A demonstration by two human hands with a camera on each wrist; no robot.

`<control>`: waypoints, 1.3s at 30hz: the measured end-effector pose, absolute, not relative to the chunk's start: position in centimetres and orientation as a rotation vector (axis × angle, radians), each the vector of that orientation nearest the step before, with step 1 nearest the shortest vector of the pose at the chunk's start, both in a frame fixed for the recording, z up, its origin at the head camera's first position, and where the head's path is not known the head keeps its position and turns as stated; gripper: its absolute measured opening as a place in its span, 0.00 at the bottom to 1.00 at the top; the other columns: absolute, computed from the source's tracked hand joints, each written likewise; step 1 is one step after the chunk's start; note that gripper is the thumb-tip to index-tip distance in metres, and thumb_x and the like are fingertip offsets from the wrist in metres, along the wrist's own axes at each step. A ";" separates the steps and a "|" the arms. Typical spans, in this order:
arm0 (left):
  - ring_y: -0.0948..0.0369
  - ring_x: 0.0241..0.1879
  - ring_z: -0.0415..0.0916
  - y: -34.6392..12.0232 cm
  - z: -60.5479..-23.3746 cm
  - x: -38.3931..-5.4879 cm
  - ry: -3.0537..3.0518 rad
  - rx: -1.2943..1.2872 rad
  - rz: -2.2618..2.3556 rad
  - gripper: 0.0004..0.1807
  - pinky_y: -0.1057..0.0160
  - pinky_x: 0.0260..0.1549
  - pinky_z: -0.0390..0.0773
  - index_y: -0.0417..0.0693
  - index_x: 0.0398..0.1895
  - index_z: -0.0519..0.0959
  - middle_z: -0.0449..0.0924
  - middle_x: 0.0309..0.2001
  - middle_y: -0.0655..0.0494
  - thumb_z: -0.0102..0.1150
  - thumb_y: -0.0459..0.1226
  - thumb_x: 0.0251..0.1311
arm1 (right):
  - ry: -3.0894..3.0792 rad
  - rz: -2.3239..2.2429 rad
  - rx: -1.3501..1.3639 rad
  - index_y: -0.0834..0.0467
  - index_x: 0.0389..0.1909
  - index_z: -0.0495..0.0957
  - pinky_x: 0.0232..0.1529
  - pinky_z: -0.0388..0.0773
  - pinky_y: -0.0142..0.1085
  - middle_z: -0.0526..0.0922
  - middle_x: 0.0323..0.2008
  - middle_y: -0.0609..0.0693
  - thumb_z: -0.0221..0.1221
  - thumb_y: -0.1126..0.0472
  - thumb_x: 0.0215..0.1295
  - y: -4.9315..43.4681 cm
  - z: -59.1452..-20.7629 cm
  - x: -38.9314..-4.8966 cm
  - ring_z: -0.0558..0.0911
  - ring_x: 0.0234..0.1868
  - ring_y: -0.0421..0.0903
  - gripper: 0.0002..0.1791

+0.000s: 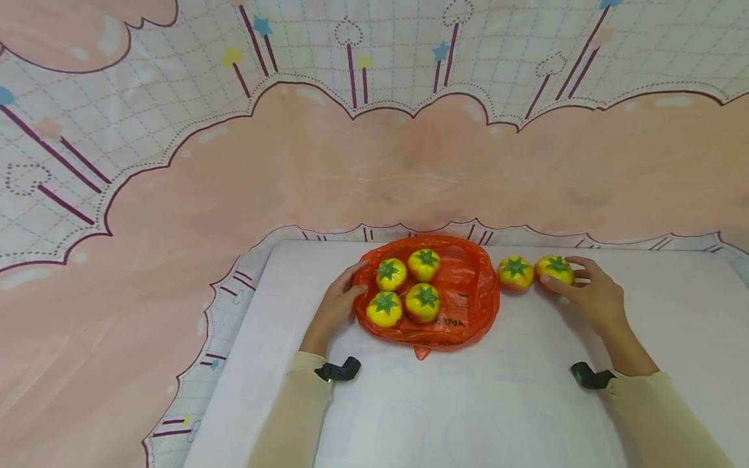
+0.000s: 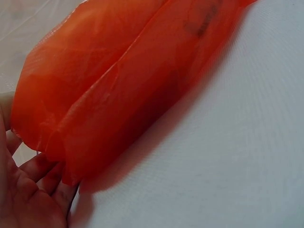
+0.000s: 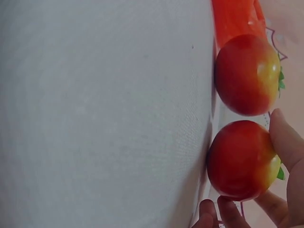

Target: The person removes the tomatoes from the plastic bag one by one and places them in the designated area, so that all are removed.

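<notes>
A red plastic bag (image 1: 462,286) lies on the white table, its mouth spread wide with a rolled rim. Inside, on its left side, sit several shiny yellow-and-red tomatoes (image 1: 422,303) with green star-shaped tops. At the bag's left edge, my left hand (image 1: 338,304) pinches the rim, thumb over the inside and fingers outside. The left wrist view shows the bag's red side (image 2: 123,95) beside those fingers. Right of the bag stands one loose tomato (image 1: 515,274). Next to it, my right hand (image 1: 597,296) holds another tomato (image 3: 243,160) between thumb and fingers.
The white table (image 1: 468,403) reaches toward me and to both sides. Behind it hangs a patterned pink-and-white cloth (image 1: 374,169), which also drapes down on the left. A black wrist device (image 1: 339,370) is strapped on each forearm.
</notes>
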State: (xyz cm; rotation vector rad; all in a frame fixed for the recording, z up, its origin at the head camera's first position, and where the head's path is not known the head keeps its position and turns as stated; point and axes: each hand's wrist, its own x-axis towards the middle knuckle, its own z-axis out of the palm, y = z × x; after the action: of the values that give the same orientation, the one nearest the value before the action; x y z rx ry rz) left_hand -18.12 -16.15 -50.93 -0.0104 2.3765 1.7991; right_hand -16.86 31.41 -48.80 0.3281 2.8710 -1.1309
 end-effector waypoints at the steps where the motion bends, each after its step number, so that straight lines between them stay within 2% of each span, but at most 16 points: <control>1: 0.56 0.79 0.57 -16.2 -50.9 -18.1 2.374 -0.011 1.801 0.27 0.47 0.75 0.63 0.73 0.71 0.71 0.63 0.77 0.64 0.53 0.40 0.71 | 2.865 -1.126 0.329 0.60 0.77 0.57 0.58 0.74 0.67 0.68 0.66 0.76 0.59 0.29 0.64 31.4 -48.8 -16.9 0.70 0.63 0.72 0.53; 14: 0.56 0.78 0.58 -16.2 -51.0 -18.4 2.364 -0.012 1.807 0.27 0.47 0.75 0.63 0.76 0.70 0.72 0.64 0.76 0.65 0.52 0.40 0.71 | 2.835 -1.068 0.323 0.59 0.79 0.54 0.57 0.72 0.71 0.69 0.66 0.76 0.58 0.25 0.60 31.7 -48.6 -17.2 0.68 0.63 0.74 0.58; 31: 0.54 0.79 0.57 -16.1 -50.9 -18.2 2.361 -0.033 1.799 0.27 0.45 0.74 0.63 0.75 0.71 0.71 0.62 0.77 0.63 0.52 0.40 0.71 | 2.839 -1.100 0.282 0.57 0.79 0.54 0.49 0.83 0.57 0.72 0.65 0.74 0.60 0.27 0.60 32.0 -48.7 -17.0 0.72 0.62 0.70 0.56; 37: 0.56 0.78 0.57 -16.2 -51.1 -18.3 2.353 -0.049 1.796 0.27 0.47 0.74 0.64 0.78 0.69 0.71 0.62 0.77 0.66 0.52 0.41 0.71 | 2.811 -1.171 0.271 0.55 0.80 0.53 0.55 0.80 0.62 0.70 0.68 0.72 0.60 0.28 0.62 32.5 -48.9 -16.6 0.71 0.65 0.70 0.55; 39: 0.57 0.78 0.57 -16.1 -51.1 -18.3 2.357 -0.054 1.792 0.26 0.47 0.74 0.64 0.80 0.68 0.71 0.63 0.77 0.67 0.53 0.42 0.71 | 2.800 -1.184 0.262 0.54 0.80 0.53 0.52 0.84 0.55 0.69 0.68 0.72 0.60 0.29 0.63 32.6 -48.8 -16.5 0.70 0.66 0.70 0.54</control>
State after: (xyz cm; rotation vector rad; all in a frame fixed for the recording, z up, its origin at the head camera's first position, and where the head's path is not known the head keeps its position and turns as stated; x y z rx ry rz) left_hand -18.32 -16.08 -51.14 -0.0537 2.3568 1.7925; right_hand -16.51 32.61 -48.78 0.2623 2.8002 -1.1836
